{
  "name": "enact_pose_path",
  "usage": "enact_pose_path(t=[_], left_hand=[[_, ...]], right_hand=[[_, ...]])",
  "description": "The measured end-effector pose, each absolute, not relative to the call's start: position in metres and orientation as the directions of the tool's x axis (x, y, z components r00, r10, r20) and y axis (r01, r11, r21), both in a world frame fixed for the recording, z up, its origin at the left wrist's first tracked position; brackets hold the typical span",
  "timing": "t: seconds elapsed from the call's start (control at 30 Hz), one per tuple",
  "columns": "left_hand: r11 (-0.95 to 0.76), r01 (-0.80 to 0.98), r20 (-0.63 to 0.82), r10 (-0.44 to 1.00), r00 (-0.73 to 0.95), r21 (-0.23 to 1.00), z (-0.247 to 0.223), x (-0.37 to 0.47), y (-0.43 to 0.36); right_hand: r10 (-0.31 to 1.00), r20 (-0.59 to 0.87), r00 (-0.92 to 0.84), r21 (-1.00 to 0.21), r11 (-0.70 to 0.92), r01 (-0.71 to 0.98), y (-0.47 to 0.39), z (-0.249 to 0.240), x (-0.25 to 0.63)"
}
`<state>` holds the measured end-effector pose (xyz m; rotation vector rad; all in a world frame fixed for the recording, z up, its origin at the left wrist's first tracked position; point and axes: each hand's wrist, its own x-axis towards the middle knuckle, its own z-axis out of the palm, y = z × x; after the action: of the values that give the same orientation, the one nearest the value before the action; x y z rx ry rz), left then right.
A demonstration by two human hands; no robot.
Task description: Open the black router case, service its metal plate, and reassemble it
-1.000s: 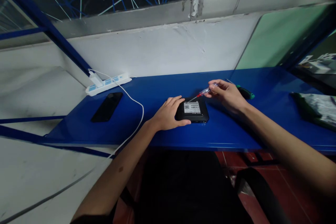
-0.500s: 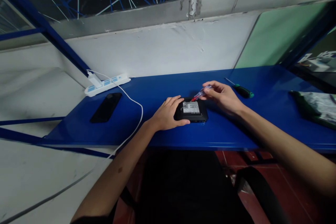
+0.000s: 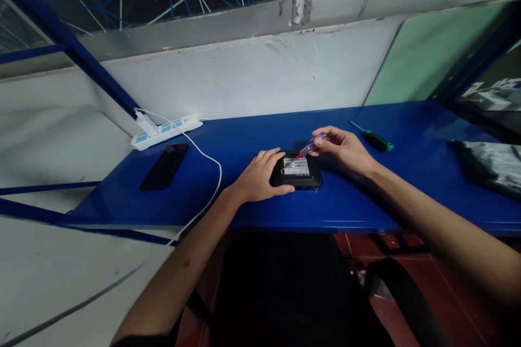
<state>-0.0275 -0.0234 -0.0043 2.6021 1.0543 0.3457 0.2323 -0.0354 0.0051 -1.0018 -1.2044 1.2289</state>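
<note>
A flat black box-shaped device (image 3: 315,176) with a white printed label (image 3: 296,166) lies on the blue table. My left hand (image 3: 259,176) grips its left side, fingers along the far edge and thumb at the near edge. In my right hand (image 3: 342,149) is a screwdriver (image 3: 311,146) with a clear handle and a red collar. It slants down to the left over the label, its shaft reaching the device's upper left area. Whether the tip sits in a screw is too small to tell.
A second screwdriver (image 3: 377,141), green and black, lies right of my right hand. Further right is a silvery bag (image 3: 494,160). On the left are a black phone (image 3: 164,167), a white power strip (image 3: 166,131) and a white cable (image 3: 220,173) running over the table's front edge.
The screwdriver's handle has turned slightly and dipped a little in my right hand's fingers. My left hand and the black device stay in place.
</note>
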Motion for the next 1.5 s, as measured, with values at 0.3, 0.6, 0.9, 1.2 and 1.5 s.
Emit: enact_pose_path(t=[0.3,0.6,0.9,1.2,1.5], left_hand=[[-0.682,0.629,0.105,0.705,0.702,0.373,-0.006,-0.029,-0.022],[-0.691,0.618,0.12,0.697,0.707,0.374,-0.006,-0.029,-0.022],[-0.69,0.619,0.116,0.698,0.707,0.376,-0.006,-0.029,-0.022],[-0.683,0.622,0.107,0.701,0.705,0.384,-0.004,-0.028,-0.023],[-0.684,0.611,0.121,0.7,0.704,0.398,-0.005,-0.029,-0.022]], right_hand=[[0.986,0.154,-0.062,-0.973,0.14,-0.185,-0.035,0.005,0.234],[0.988,0.144,-0.056,-0.979,0.134,-0.151,-0.037,0.007,0.232],[0.985,0.154,-0.078,-0.976,0.139,-0.167,-0.038,0.008,0.232],[0.994,0.105,-0.031,-0.994,0.105,-0.003,-0.034,0.006,0.235],[0.98,0.119,0.158,-0.988,0.133,-0.083,-0.024,0.007,0.249]])
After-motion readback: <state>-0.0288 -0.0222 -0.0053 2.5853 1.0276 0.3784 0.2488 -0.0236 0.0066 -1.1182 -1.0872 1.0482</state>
